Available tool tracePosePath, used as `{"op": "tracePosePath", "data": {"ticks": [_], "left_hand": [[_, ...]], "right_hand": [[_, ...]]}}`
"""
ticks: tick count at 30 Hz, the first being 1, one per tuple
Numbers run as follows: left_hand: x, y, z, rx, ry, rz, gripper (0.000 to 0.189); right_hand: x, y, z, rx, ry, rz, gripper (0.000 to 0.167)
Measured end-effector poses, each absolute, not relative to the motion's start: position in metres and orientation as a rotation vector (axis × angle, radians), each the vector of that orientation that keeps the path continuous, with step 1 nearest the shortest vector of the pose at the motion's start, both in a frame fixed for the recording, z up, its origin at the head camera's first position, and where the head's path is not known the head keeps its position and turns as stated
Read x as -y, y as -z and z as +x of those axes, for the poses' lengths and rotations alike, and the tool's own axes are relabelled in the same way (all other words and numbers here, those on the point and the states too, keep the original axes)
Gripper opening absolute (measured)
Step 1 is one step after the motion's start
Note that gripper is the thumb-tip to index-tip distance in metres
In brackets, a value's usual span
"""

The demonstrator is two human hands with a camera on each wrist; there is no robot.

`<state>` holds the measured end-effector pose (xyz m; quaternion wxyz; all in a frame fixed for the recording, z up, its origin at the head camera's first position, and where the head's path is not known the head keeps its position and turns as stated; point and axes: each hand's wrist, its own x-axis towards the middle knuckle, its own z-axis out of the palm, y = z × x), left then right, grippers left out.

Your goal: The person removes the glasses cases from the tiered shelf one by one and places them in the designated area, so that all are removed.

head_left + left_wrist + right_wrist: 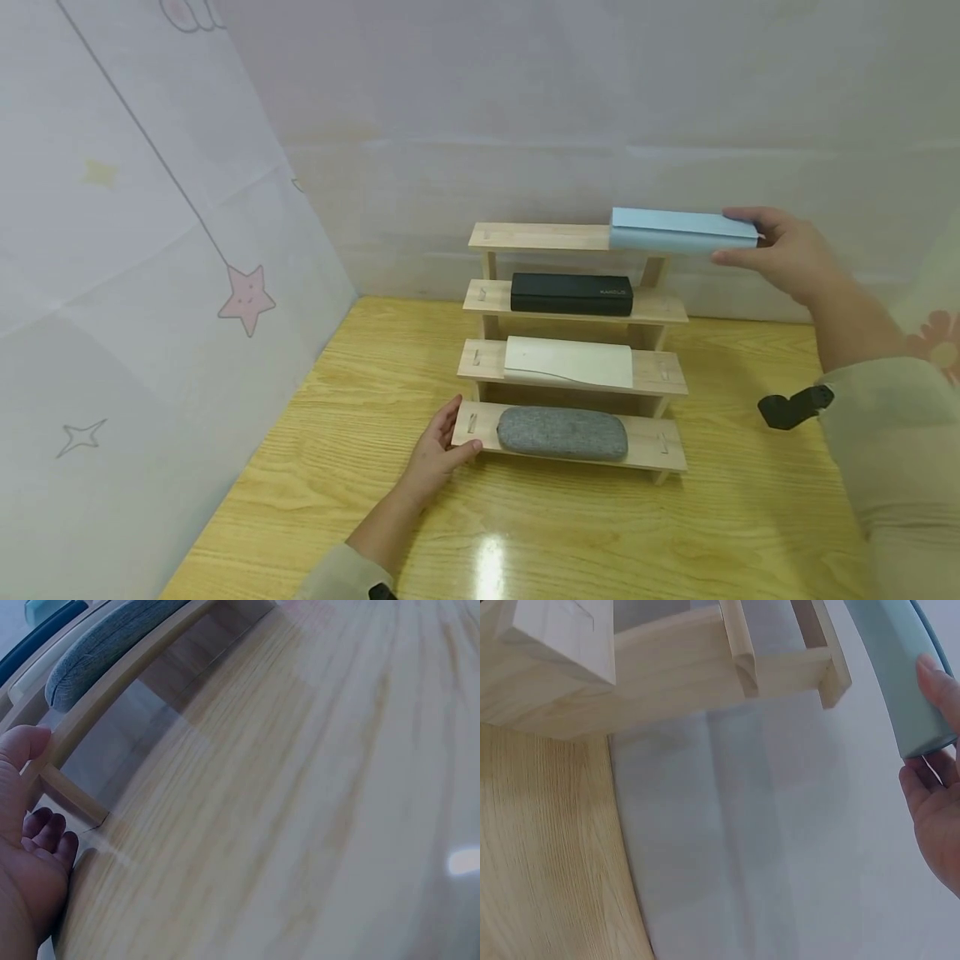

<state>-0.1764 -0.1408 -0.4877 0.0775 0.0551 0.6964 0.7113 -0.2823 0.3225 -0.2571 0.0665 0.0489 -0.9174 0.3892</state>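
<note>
My right hand (797, 257) grips the right end of a light blue glasses case (675, 232), thumb on the near side. In the head view the case overlaps the right part of the top shelf of a stepped wooden rack (536, 236); in the right wrist view the case (900, 671) appears apart from the wood. My left hand (437, 454) holds the left end of the rack's lowest shelf, its thumb on the front edge. A grey fabric glasses case (562, 433) lies on that shelf. Above it are a cream case (568, 362) and a black case (572, 294), one per shelf.
The rack stands on a wood-grain table (337, 475). Close behind it hangs a pale backdrop cloth (450, 108), and another printed cloth (150, 333) borders the left side. A dark strap end (795, 406) sticks out from the right sleeve.
</note>
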Motion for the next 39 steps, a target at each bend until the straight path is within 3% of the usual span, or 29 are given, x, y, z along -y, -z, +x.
{"op": "tracePosePath", "data": {"ticks": [22,39], "left_hand": [[0.142,0.488,-0.179,-2.104,-2.112,0.189,0.086],[0.141,0.487,-0.18,-2.095,-2.119,0.163,0.086]], "right_hand": [[-0.377,0.262,-0.26,2.672,-1.196,0.038,0.071],[-0.413,0.293,-0.237,2.616,-1.199,-0.054,0.07]]}}
